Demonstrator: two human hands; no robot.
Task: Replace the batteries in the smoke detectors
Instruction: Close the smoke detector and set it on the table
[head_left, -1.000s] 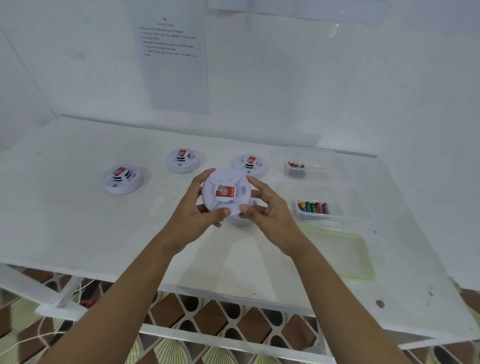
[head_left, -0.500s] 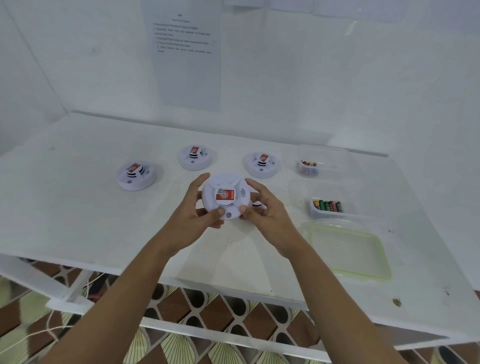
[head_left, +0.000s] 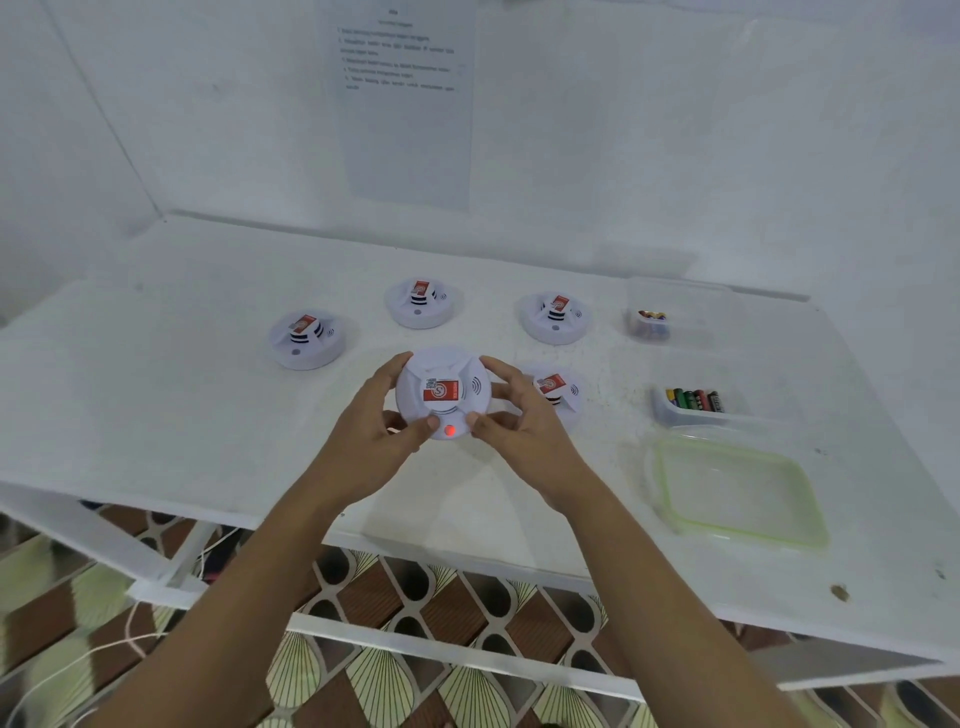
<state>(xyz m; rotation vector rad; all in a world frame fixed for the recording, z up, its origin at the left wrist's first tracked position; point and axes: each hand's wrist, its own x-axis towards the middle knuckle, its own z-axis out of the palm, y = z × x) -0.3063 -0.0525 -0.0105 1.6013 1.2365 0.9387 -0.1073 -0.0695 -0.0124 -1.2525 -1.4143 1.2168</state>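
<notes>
I hold a round white smoke detector (head_left: 443, 391) with a red label above the table, tilted toward me; a red light glows at its lower edge. My left hand (head_left: 363, 436) grips its left rim and my right hand (head_left: 519, 431) grips its right rim, both thumbs near the light. Behind my right hand another detector (head_left: 558, 392) lies on the table. Further back stand three more detectors: left (head_left: 307, 339), middle (head_left: 420, 302) and right (head_left: 556, 317). A clear tray of coloured batteries (head_left: 693, 401) sits at the right.
A clear tub (head_left: 675, 317) with a few batteries is at the back right. A green-rimmed lid (head_left: 737, 493) lies near the right front of the white table (head_left: 156, 405). A printed sheet (head_left: 405, 98) hangs on the wall. Patterned floor shows below.
A red light now glows on the held detector, which was unlit before. The detector has come slightly lower, and my thumbs sit closer to its lower edge.
</notes>
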